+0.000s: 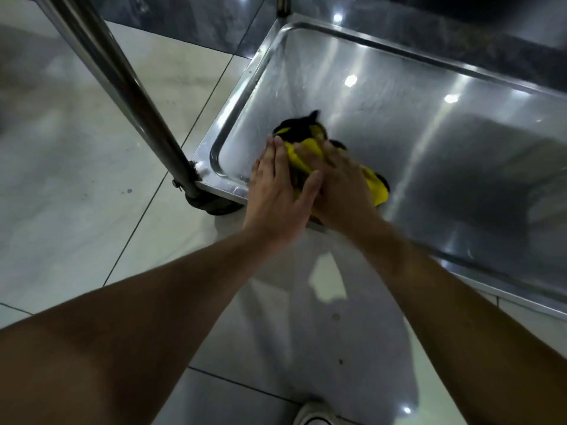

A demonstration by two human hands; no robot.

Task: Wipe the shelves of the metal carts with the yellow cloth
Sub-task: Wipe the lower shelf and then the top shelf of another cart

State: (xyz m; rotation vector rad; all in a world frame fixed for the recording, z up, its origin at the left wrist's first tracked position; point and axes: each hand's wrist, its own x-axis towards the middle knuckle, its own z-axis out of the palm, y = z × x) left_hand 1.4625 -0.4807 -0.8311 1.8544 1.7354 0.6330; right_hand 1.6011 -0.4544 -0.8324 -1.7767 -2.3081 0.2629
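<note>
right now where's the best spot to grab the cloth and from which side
Probably the bunched yellow middle of the cloth, from above. It lies crumpled on the flat shelf, so the folds stand up to pinch. The left hand lies flat on its near-left edge, the right hand over its middle.

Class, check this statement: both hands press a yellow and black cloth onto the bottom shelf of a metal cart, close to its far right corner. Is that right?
Not quite. The head view shows the left hand and right hand pressing the yellow and black cloth onto the bottom shelf close to its near left corner, beside the cart's upright post, not the far right corner. The rest stands.
</note>
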